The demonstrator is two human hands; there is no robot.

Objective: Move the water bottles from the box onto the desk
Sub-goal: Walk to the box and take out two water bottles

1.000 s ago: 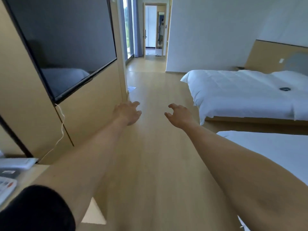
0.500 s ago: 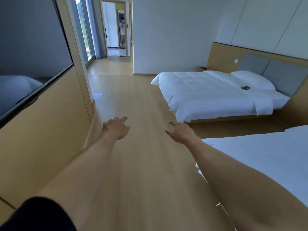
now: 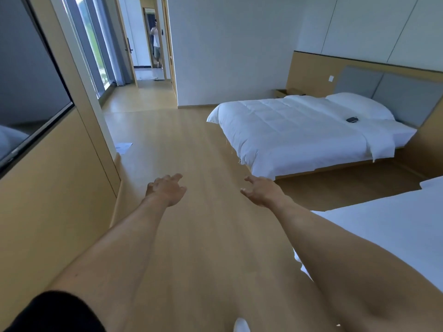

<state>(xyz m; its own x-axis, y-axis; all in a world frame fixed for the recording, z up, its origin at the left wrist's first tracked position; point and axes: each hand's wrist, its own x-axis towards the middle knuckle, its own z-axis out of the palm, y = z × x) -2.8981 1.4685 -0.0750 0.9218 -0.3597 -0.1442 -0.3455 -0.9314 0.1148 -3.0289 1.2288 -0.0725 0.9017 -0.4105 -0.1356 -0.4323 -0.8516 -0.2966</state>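
Observation:
No water bottles, box or desk are in view. My left hand (image 3: 166, 190) is stretched out ahead over the wooden floor, fingers relaxed and holding nothing. My right hand (image 3: 262, 190) reaches forward beside it, about a forearm's width to the right, also relaxed and holding nothing. Both bare forearms run from the bottom of the view toward the middle.
A wall-mounted TV (image 3: 26, 97) hangs on the wood panel at left. A white bed (image 3: 299, 130) stands at right with a small dark object (image 3: 352, 119) on it; a second bed's corner (image 3: 383, 226) is near right. A paper (image 3: 123, 147) lies on the floor. A person (image 3: 156, 44) stands in the far doorway.
The view has swung right: the desk corner at lower left has left the view, the TV slid left, and the beds show more. Both hands stay extended and holding nothing.

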